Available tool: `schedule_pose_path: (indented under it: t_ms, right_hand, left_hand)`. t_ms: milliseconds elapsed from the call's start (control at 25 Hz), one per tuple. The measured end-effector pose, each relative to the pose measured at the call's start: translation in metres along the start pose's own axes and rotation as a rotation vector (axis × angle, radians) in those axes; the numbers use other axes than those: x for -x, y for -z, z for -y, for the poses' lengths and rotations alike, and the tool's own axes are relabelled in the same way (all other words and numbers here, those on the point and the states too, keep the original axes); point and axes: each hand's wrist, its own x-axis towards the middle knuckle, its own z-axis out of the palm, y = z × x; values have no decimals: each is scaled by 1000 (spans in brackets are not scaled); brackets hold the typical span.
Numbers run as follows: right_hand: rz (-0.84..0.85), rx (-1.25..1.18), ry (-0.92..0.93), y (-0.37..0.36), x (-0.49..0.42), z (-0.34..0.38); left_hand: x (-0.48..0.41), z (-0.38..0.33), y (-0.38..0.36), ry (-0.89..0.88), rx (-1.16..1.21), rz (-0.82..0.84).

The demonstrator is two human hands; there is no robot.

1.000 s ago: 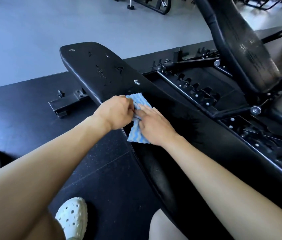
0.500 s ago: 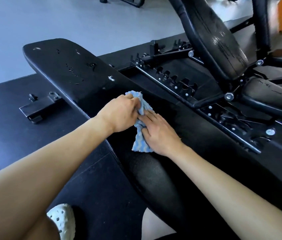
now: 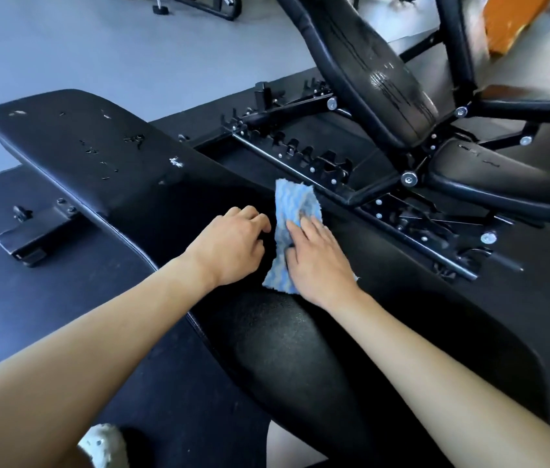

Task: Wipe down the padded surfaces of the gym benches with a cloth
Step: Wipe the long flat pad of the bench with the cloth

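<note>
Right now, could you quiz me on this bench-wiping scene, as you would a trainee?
1. True or false: the right hand lies flat on the blue cloth.
2. Which hand touches no cloth? A left hand; B right hand.
3. Fill in: the flat bench pad shows small tears toward its ____ end.

Key: 1 true; 2 A; 3 far.

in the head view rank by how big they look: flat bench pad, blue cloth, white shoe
1. flat bench pad
2. blue cloth, partly covered by the right hand
3. white shoe, cut off by the frame, so unsure
</note>
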Motion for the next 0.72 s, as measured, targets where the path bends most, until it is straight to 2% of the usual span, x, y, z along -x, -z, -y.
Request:
schedule_pose_path:
  t_ms: [80, 120, 240, 320, 440, 600, 720]
  right_hand:
    - [28, -20, 39, 10, 13, -17]
    - [13, 5, -1, 12, 15, -33]
    - [-7, 40, -322, 18, 4, -78]
    - [24, 52, -477, 17, -10, -79]
    - [40, 60, -494, 10, -32, -44]
    - [32, 40, -287, 16, -16, -54]
    - [59, 29, -450, 28, 1, -86]
  left_hand:
    - [-5, -4, -2, 4, -10, 3]
    - [-7, -5, -3, 12, -12, 8]
    - [-13, -4, -4, 21, -13, 38]
    - [-14, -5, -4, 2, -25, 50]
    - [-15, -4, -3, 0, -32, 49]
    - [-14, -6, -2, 0, -20, 48]
    - [-13, -4, -1, -18, -7, 66]
